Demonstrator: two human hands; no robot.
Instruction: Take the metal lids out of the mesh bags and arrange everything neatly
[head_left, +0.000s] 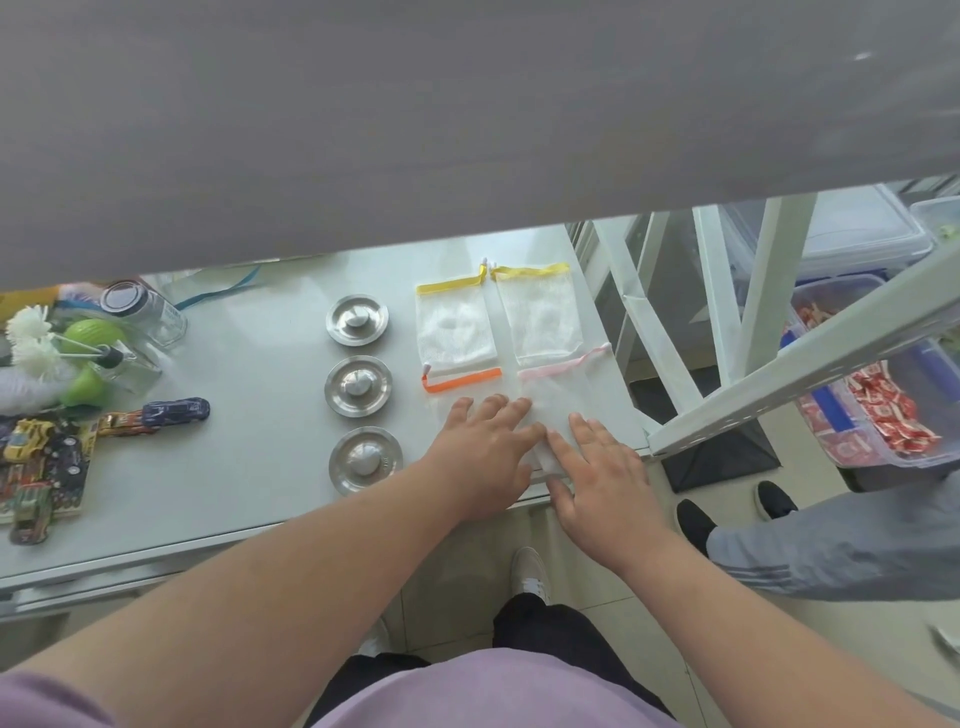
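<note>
Four mesh bags lie flat on the pale surface (249, 364), set two by two, and all look empty: a yellow-trimmed bag (456, 327) at the far left, a second yellow-trimmed bag (540, 312) just beside it on the right, an orange-trimmed bag (462, 380) nearer the edge, mostly under the left hand, and a pink-trimmed bag (558, 387) next to that. The left hand (485, 452) lies palm down with fingers spread flat on the orange-trimmed bag, holding nothing; the right hand (602, 483) is likewise flat and spread, pressing on the near end of the pink-trimmed bag close to the surface's front edge. The two hands almost touch at the forefingers. Left of the bags, three metal lids stand in a straight column, knobs up and apart from one another: the far lid (357, 319), the middle lid (358, 385) and the near lid (365, 459). At the far left of the surface is a clutter of things: a glass jar (140, 309) with a dark lid lying on its side, white artificial flowers (31, 338), some green plastic pieces, and several toy cars (171, 410), their number hard to count in the blur. To the right, beyond a white metal frame, clear plastic bins (883, 410) hold what seem to be red-and-white wrapped packets, and another person's grey trouser leg and black shoes stand on the floor.
</note>
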